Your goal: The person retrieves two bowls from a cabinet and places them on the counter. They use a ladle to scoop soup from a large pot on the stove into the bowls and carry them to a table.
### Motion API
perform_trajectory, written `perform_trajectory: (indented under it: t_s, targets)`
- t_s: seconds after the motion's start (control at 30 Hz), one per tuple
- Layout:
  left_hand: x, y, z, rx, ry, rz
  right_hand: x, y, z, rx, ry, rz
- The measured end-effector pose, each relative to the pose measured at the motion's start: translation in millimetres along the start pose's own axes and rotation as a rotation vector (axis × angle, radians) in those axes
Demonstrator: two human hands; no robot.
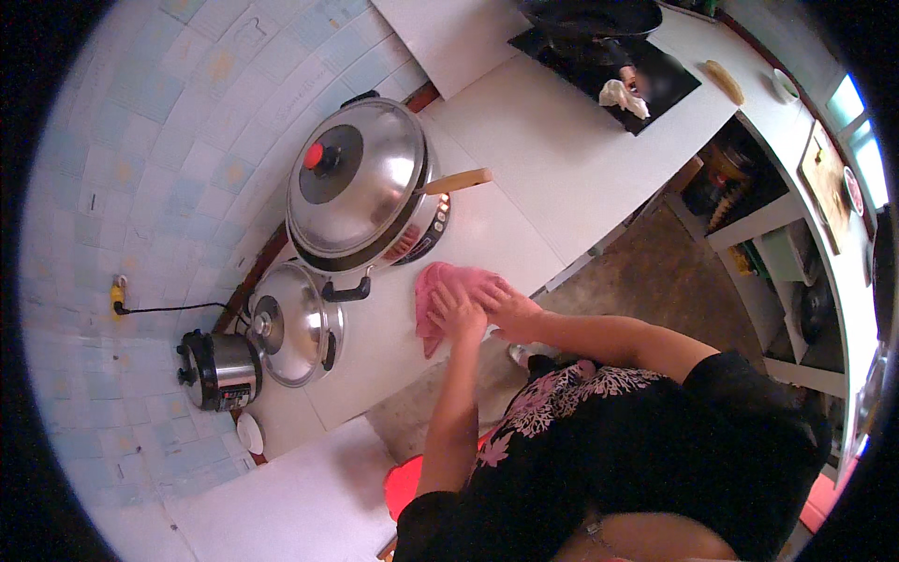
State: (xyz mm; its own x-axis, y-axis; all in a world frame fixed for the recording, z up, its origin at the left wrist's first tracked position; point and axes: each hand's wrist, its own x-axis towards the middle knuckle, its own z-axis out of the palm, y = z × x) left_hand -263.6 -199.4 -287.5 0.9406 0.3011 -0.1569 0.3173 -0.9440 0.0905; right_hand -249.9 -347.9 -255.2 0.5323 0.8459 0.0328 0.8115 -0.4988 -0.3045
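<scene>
A bunched pink cloth [430,281] lies at the front part of the white counter, one corner pointing towards me. My left hand [460,312] is on it, palm down, with its fingers spread over the fabric. Against its right side, my right hand [509,309] holds the cloth's other end, its fingers laid across the folds. The cloth hides what is under both hands. Just beyond it stands a large metal pan with a domed lid [383,172], on an electric cooker base [428,235] with lit buttons.
A wooden handle [460,181] juts from under the lid. Left are a smaller lidded pot [291,351], an electric pressure cooker [228,365] and a white dish [250,433]. A black wok [597,17] sits farther back. Right, a cutting board [825,183] lies on another counter.
</scene>
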Motion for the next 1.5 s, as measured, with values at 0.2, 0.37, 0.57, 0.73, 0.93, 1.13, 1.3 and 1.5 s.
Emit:
perform_trajectory:
  t_s: [0.2,0.37,0.57,0.73,0.93,1.13,1.3,1.5]
  targets:
    - [4,80,5,-0.007,0.017,0.092,-56,51,-17,-0.036,0.007,0.075]
    - [16,142,11,0.013,0.038,0.196,-92,93,-24,-0.169,0.006,0.176]
    - [37,216,10,0.022,-0.029,0.301,-130,143,-38,-0.137,0.086,0.286]
    - [51,266,6,0.004,-0.038,0.412,-151,174,-44,-0.095,0.140,0.407]
    - [64,316,3,-0.023,0.008,0.546,-166,196,-68,-0.170,0.055,0.562]
    - [71,318,19,-0.125,0.092,0.560,-161,199,-58,-0.086,0.107,0.635]
    - [66,285,24,-0.169,0.138,0.568,-142,177,-59,-0.069,-0.002,0.639]
    - [63,219,15,-0.166,0.139,0.517,-103,140,-29,-0.078,0.069,0.544]
